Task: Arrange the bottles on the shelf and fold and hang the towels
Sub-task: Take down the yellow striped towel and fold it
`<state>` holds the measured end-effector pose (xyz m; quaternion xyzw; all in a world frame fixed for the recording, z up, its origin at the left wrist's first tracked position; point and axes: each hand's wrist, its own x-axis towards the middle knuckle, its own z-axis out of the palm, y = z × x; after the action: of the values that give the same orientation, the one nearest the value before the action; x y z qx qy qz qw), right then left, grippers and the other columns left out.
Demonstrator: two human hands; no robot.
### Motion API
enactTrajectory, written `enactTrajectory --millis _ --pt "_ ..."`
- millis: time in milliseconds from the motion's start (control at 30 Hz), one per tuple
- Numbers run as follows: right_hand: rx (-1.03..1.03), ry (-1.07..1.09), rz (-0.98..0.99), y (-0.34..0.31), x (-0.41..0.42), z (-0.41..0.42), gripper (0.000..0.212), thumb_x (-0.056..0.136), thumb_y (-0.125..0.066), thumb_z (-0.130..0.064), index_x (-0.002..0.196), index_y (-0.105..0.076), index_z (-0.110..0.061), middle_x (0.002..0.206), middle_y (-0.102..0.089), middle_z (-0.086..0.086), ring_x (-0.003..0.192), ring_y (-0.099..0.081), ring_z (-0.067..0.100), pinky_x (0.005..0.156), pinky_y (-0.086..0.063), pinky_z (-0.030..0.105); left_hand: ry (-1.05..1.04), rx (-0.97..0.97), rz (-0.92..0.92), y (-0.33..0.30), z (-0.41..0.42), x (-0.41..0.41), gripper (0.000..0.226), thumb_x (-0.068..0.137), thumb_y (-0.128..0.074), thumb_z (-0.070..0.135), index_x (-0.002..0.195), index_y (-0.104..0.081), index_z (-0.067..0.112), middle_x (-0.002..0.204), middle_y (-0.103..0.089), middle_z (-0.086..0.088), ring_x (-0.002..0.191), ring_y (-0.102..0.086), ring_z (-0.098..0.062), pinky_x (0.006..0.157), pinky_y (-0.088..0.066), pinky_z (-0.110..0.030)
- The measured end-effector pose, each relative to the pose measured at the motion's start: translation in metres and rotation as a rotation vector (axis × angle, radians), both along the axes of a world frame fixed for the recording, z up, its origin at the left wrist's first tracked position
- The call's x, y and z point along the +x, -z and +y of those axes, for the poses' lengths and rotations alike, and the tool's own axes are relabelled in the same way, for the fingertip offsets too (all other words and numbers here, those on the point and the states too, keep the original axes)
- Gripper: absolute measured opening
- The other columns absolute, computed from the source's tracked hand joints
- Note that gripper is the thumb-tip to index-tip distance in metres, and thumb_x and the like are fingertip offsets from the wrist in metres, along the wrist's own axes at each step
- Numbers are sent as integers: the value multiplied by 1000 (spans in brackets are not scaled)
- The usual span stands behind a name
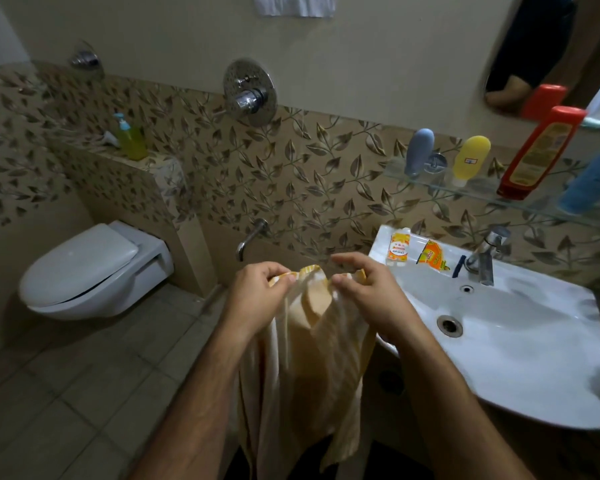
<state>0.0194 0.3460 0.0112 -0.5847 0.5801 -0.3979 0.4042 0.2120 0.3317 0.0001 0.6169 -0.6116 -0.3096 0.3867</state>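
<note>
The left hand [257, 292] pinches the top hem of a yellow-and-white striped towel [305, 358], thumb and fingers curled round the cloth. The right hand [364, 289] grips the same hem just beside it, thumb tip pressed on the fabric and fingers arched over the edge. The towel hangs down between the two forearms, bunched into loose vertical folds, in front of the left edge of the white sink [520, 344].

On the glass shelf [482, 194] above the sink stand four bottles: a grey bottle [419, 152] near the left end, a yellow bottle [471, 161] beside it, a tall red bottle [537, 154] leaning to the right, and a blue bottle [593, 181] at the right edge, blurred so its shape is hard to make out. Two small sachets [399, 247] lie on the sink's back rim left of the tap [485, 254].

A white towel [293, 5] hangs at the top of the wall. A green pump bottle [130, 138] stands on the tiled ledge above the toilet [84, 268].
</note>
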Motion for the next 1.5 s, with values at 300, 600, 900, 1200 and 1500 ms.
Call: enactTrajectory --millis 300,600,900,1200,1500 --pt "120 -205 -98 14 13 1 17 89 -71 -28 87 -71 -12 77 -71 3 72 -66 12 70 -53 29 267 -20 9 -7 11 9 5 85 -72 22 84 -77 20 76 -74 7 74 -67 -1 66 -50 -18" --pt "-13 1 -349 -11 -9 -4 11 88 -70 -11 77 -68 -10 69 -64 10 61 -59 19 59 -48 27 284 337 600 46 24 35 35 70 -77 39 75 -71 5 74 -65 -12 66 -59 -18 57 -47 -22" --pt "16 199 16 7 -14 -2 16 90 -70 -19 105 -73 -18 97 -68 -8 87 -66 8 81 -58 32 50 -56 210 13 6 22 12 86 -70 16 76 -74 11 70 -70 0 64 -60 -4 62 -46 -19" --pt "128 -155 -170 9 2 4 33 90 -69 -20 122 -68 -22 116 -69 -5 100 -68 7 79 -55 18 341 -132 -74 -11 4 1 7 87 -70 22 85 -76 25 81 -73 13 79 -66 2 71 -52 -18" --pt "19 -86 -307 -3 3 3 12 90 -68 -11 78 -69 -10 64 -64 5 58 -58 14 55 -48 22 347 157 359 8 8 9 16 88 -67 24 85 -73 9 78 -70 -3 73 -63 -15 65 -50 -27"
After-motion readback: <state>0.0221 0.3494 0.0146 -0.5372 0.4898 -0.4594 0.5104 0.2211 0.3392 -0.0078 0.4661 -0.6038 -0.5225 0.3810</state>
